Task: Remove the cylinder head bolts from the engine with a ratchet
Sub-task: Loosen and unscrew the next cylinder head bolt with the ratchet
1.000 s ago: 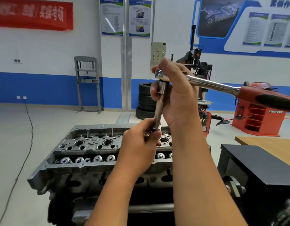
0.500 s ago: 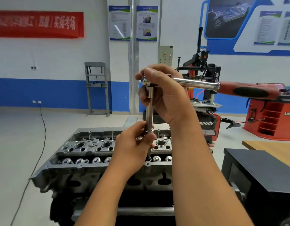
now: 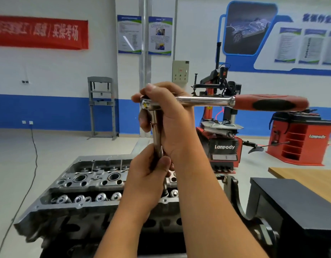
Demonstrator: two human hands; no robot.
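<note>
Nearest you, your left hand [image 3: 147, 175] has its fingers and thumb curled round the lower end of the smooth chrome extension bar [image 3: 157, 135], clamped just above where it drops toward the cylinder head [image 3: 82, 185]. Whether a bolt hangs in the socket below your fingers I cannot tell; your hand hides it. If one does and your pinch slackens, it could fall among the valve springs [image 3: 100, 197] just left of your knuckles, or into one of the round bores beyond them. Above, your right hand [image 3: 168, 120] wraps its fingers over the polished ratchet [image 3: 203, 101] head, and the long red-and-black rubber handle juts well out to the right of them, unsupported. That weight could tip the bar and drag the socket off square. The head itself is rough cast grey metal.
</note>
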